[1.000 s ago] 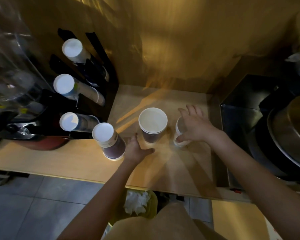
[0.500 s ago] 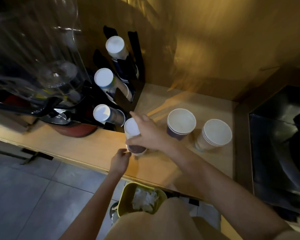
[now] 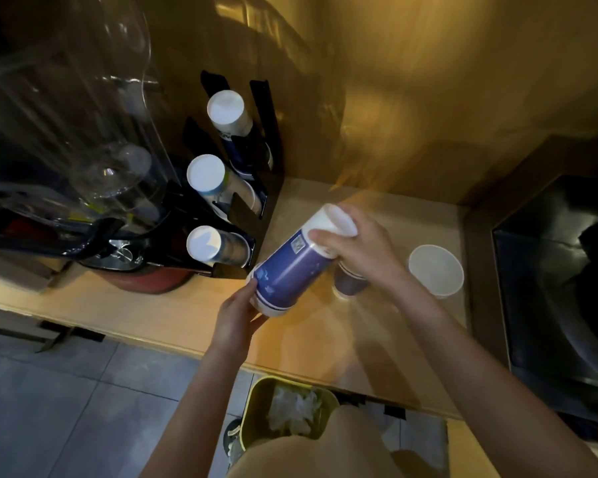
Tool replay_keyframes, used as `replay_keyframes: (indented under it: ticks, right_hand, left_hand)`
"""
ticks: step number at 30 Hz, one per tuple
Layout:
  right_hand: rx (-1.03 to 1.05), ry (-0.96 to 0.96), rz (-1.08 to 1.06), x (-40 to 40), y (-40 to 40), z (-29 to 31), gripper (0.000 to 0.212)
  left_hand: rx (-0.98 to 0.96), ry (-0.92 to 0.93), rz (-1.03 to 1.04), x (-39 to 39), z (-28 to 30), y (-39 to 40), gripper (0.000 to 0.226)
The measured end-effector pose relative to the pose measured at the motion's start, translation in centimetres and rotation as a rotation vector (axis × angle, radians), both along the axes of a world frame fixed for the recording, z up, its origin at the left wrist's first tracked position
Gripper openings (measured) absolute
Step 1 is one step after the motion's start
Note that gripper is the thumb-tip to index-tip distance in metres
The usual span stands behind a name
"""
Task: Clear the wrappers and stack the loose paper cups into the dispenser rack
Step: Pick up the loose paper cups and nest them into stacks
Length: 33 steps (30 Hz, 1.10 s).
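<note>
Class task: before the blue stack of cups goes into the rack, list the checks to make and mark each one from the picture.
1. Both hands on the blue cup stack: left hand at its rim end, right hand at its base end: ok.
2. Stack off the counter, tilted: ok.
3. Free slot in the dispenser rack: cannot tell; three stacks show.
4. Loose cups cleared: not ok; white cup and dark cup remain.
5. Wrappers in the bin: ok.

Both forearms are bare, and the legwear (image 3: pixel 311 453) below looks tan, perhaps shorts.

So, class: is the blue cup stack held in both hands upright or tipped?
Tipped. The blue cup stack slants between the left hand at its lower end and the right hand at its upper end, clear of the counter.
</note>
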State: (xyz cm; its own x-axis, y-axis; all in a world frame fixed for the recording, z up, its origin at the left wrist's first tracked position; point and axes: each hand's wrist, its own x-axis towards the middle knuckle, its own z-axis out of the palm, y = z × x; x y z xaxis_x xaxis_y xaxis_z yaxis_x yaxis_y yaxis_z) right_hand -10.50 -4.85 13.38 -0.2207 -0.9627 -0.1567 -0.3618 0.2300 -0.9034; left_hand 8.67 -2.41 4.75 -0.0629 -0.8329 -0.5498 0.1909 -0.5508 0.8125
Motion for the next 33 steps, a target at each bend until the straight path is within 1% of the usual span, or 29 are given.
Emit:
replay_keyframes:
  ticks: [2,5,7,9,11,12,15,16,17,19,21,27,33]
  right_hand:
    - [0.002,-0.090,-0.057,-1.7,0.3,0.8,0.043]
    - [0.087,-0.237,-0.075,-3.5,1.3,0.5,0.032]
    - [0.152,-0.328,-0.017,-4.3,2.1,-0.1,0.034]
    - [0.175,-0.323,0.078,-4.9,2.9,-0.1,0.039]
    - [0.178,-0.231,0.208,-5.0,3.0,0.5,0.043]
    - [0.183,-0.108,0.284,-5.0,2.8,0.9,0.047]
    - [0.166,0.462,0.517,-3.2,2.1,2.7,0.068]
    - [0.130,0.596,0.576,-2.1,2.0,3.1,0.075]
    - [0.089,0.670,0.622,-1.0,1.9,3.1,0.081]
    - [0.004,0.735,0.667,1.1,2.0,2.7,0.088]
    - [-0.037,0.772,0.672,2.0,1.9,1.9,0.089]
    - [-0.004,0.806,0.665,1.0,2.3,0.8,0.087]
    - [0.004,0.821,0.639,-0.5,2.9,1.2,0.080]
  left_hand:
    - [-0.052,0.069,-0.007,-0.3,1.6,-0.1,0.034]
    - [-0.108,0.127,0.022,-0.8,3.5,-0.2,0.045]
    - [-0.158,0.119,0.021,-0.8,4.2,-0.1,0.045]
    - [-0.217,0.068,0.028,-0.4,4.8,0.0,0.038]
    - [-0.284,0.007,0.013,0.2,5.3,0.0,0.029]
    - [-0.311,-0.016,0.000,0.5,5.5,0.0,0.026]
    - [-0.388,-0.022,-0.009,1.0,6.4,0.0,0.026]
    - [-0.410,-0.018,-0.020,0.9,6.7,0.0,0.024]
    - [-0.424,-0.019,-0.033,0.8,6.8,0.0,0.022]
    - [-0.425,-0.031,-0.047,0.3,6.9,0.1,0.022]
    - [-0.405,-0.053,-0.051,-0.1,6.6,0.1,0.024]
    - [-0.294,-0.077,-0.025,-1.3,5.7,0.3,0.023]
    - [-0.256,-0.074,-0.020,-3.0,5.5,0.4,0.022]
